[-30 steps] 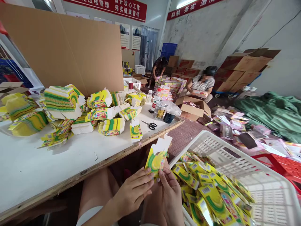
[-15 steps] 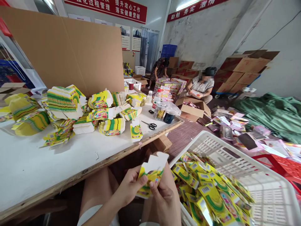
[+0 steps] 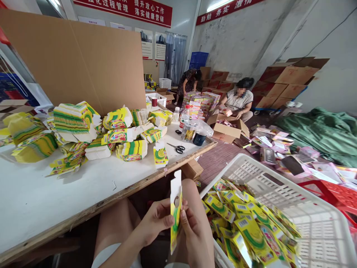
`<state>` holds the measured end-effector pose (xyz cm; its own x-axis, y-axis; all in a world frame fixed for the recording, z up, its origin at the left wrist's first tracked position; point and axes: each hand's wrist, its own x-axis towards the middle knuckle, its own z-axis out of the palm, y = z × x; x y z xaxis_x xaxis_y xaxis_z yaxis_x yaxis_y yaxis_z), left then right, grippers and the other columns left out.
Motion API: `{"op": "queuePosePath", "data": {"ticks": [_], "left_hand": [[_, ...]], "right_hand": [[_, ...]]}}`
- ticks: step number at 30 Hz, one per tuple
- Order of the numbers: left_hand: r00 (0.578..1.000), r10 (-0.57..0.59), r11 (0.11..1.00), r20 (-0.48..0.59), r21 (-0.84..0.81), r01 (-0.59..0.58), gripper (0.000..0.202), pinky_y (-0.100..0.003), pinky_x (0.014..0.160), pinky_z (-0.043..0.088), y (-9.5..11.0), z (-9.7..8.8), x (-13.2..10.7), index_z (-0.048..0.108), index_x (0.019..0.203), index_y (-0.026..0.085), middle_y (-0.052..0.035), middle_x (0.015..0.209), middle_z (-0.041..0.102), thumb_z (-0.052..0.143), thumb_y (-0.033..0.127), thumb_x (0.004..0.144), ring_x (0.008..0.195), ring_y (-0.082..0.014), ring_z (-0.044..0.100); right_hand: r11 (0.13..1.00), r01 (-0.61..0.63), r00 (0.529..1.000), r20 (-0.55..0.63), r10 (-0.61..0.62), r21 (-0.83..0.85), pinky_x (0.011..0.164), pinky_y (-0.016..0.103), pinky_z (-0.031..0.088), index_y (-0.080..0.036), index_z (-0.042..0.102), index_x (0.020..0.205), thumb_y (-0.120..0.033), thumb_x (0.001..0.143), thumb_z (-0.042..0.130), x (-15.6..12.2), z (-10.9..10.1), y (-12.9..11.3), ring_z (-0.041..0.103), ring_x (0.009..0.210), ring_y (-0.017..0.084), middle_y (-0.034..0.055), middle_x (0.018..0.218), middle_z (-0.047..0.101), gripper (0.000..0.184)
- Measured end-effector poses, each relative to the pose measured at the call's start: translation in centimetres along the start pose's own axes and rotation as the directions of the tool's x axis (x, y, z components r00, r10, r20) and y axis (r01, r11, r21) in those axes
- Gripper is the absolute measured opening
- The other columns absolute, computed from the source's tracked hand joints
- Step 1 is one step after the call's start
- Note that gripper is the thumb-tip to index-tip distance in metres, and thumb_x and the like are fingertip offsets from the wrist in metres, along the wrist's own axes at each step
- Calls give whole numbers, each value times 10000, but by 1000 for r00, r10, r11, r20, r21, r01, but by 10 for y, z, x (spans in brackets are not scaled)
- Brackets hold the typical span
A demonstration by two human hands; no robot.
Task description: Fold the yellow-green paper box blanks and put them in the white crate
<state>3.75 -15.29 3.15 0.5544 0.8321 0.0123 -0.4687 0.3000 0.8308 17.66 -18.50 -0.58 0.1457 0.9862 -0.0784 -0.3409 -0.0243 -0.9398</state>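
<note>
Above my lap, a yellow and green printed carton (image 3: 175, 217) with white flaps at its top stands nearly edge-on to me. My left hand (image 3: 157, 219) grips it from the left, thumb against its side. From the right, my right hand (image 3: 192, 223) pinches it between thumb and fingers; some fingertips are hidden behind it. To the right of my hands, a white plastic basket (image 3: 315, 186) holds a heap of yellow cartons (image 3: 251, 227). On the table a single carton (image 3: 160, 155) lies near the edge, by black scissors (image 3: 178, 148).
Flat carton stacks (image 3: 75, 121) cover the white table's (image 3: 83, 197) far side, before a cardboard sheet (image 3: 78, 63). A jar (image 3: 189, 131), a bottle (image 3: 184, 116) and a dark cup (image 3: 199, 138) stand near the corner. Two people work beyond, one (image 3: 238, 100) beside an open box (image 3: 223, 130).
The carton in my hands has turned from showing its broad face to nearly edge-on, its flaps upward. The seated person's hands have shifted over the open box.
</note>
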Motion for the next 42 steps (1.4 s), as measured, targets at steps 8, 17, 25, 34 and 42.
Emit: {"op": "queuePosePath", "data": {"ticks": [8,17,25,34,42], "left_hand": [[981,16,998,-191,-63,-28,404,-392,924,530,-11,-7,7,768,1082,163,-147,1059,778,775,450,798,987,-292,716],[945,73,986,-319,164,-21,512,-318,731,558,-8,0,9,735,941,124,-108,887,780,689,615,802,830,-264,719],[918,201,896,-343,443,-31,591,-327,793,545,-5,-2,-2,372,1370,216,-97,1028,749,646,441,897,890,-233,704],[992,-8,929,-124,366,53,492,-325,815,515,18,-9,-11,491,1320,200,-109,1046,726,658,391,898,916,-224,679],[992,-92,959,-83,261,111,552,-239,659,471,12,-11,-16,442,1305,248,-53,970,701,732,341,844,755,-155,654]], "right_hand": [[945,39,998,-37,-54,-324,763,324,613,-196,772,1017,-569,814,695,-1,-7,-3,743,923,303,108,996,793,432],[908,23,1000,29,-13,-418,648,342,596,-168,745,825,-637,780,695,-3,1,-19,709,727,284,109,791,760,474],[893,185,980,10,-198,-410,764,348,588,-223,656,1157,-466,855,704,6,-5,-21,713,895,275,93,1002,755,391],[937,167,973,203,-107,-307,796,356,571,-231,613,1260,-431,901,662,11,-25,-33,698,931,266,102,1060,735,413],[895,225,969,185,-164,-386,708,291,539,-218,717,967,-439,900,659,13,-24,-37,665,783,222,50,847,717,238]]}}
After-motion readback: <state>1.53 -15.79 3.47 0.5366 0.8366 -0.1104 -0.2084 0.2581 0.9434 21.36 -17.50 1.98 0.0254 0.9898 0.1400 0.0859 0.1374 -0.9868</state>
